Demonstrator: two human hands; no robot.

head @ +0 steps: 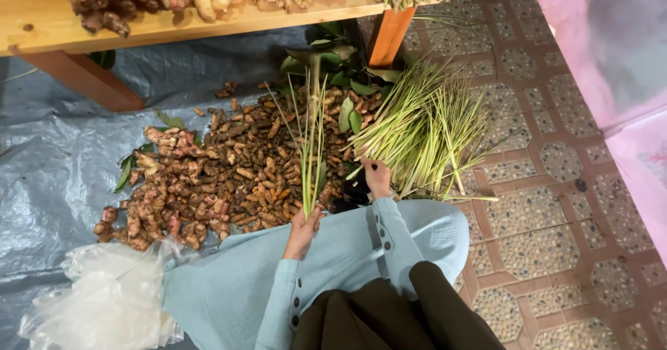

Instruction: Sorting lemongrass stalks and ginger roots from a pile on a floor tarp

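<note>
My left hand [303, 230] grips the lower ends of a small bunch of lemongrass stalks [310, 157], held upright over a heap of brown turmeric roots [250, 173]. My right hand [377, 177] reaches into the base of a larger pile of lemongrass [424, 131] lying on the floor to the right, fingers closed among the stalk ends. Both sleeves are light blue. A dark object lies just under the right hand; I cannot make out what it is.
Pinkish galangal or ginger roots [163, 183] lie left of the turmeric on a grey plastic sheet [48, 169]. A wooden table [208, 23] above carries more roots. Clear plastic bags [104, 301] lie at lower left. Patterned tiled floor [556, 239] spreads to the right.
</note>
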